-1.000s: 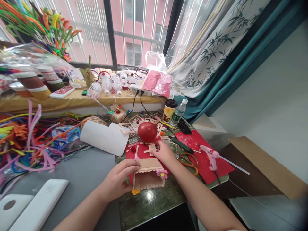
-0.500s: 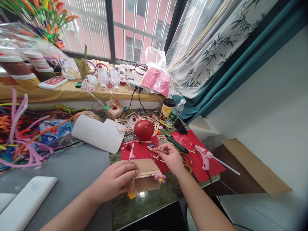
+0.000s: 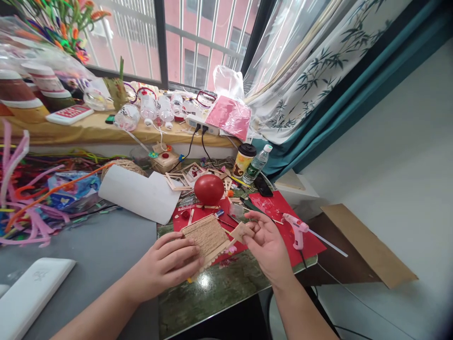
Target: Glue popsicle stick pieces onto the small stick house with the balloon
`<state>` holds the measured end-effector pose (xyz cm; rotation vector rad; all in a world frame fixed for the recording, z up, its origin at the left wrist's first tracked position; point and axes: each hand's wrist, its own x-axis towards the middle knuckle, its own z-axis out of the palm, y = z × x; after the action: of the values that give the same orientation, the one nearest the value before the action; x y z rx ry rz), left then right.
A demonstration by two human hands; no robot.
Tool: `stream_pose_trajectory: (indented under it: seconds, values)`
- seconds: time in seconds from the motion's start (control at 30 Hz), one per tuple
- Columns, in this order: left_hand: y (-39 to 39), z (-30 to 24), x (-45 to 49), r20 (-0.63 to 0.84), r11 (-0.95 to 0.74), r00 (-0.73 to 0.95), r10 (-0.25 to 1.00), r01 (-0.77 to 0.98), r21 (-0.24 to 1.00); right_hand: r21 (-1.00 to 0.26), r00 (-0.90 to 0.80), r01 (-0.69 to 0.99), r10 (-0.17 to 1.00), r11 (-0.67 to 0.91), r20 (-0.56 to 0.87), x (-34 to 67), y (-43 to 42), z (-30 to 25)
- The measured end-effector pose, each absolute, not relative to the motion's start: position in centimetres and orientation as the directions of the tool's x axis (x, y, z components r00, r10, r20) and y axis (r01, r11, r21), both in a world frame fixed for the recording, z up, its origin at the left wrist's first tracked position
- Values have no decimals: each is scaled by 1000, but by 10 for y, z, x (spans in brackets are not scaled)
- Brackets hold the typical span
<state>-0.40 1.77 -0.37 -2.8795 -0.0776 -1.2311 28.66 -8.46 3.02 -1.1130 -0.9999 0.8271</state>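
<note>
My left hand (image 3: 168, 264) grips the left side of a small craft model (image 3: 207, 236), whose upper face is wound with rows of tan twine. Scalloped edging shows along its lower edge. My right hand (image 3: 269, 248) pinches a small flat tan piece (image 3: 241, 232), like thin wood or card, close to the model's right edge. Whether the piece touches the model I cannot tell. Behind them a shiny red balloon (image 3: 208, 190) rests among craft sticks. Under the model, a pink flower and a bit of yellow trim are partly hidden.
A pink glue gun (image 3: 297, 229) lies on a red sheet (image 3: 313, 246) at right. Farther back stand a paper cup (image 3: 243, 160), a water bottle (image 3: 258, 164) and a phone (image 3: 264, 185). Left are a white sheet (image 3: 138, 192) and pipe cleaners (image 3: 31, 215). The table's front edge is near.
The model has tipped so its twine-wound face shows. My right hand has turned and moved slightly right and down, bringing the tan piece's flat face into view.
</note>
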Motion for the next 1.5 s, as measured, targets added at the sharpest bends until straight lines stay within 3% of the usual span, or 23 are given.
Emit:
stream_pose_trajectory:
  seconds: [0.17, 0.27, 1.23, 1.5]
  values:
    - [18, -5, -4, 729, -998, 681, 70, 51, 49, -902, 172, 250, 901, 352, 399, 287, -92, 43]
    - [18, -3, -4, 729, -998, 681, 69, 43, 55, -856, 55, 339, 900, 391, 433, 292, -91, 48]
    - [22, -12, -8, 675, -998, 736, 42, -1, 64, -820, -168, 382, 905, 426, 392, 300, -78, 54]
    - [22, -14, -7, 666, -995, 743, 65, -4, 101, -810, -290, 432, 911, 398, 293, 304, -77, 65]
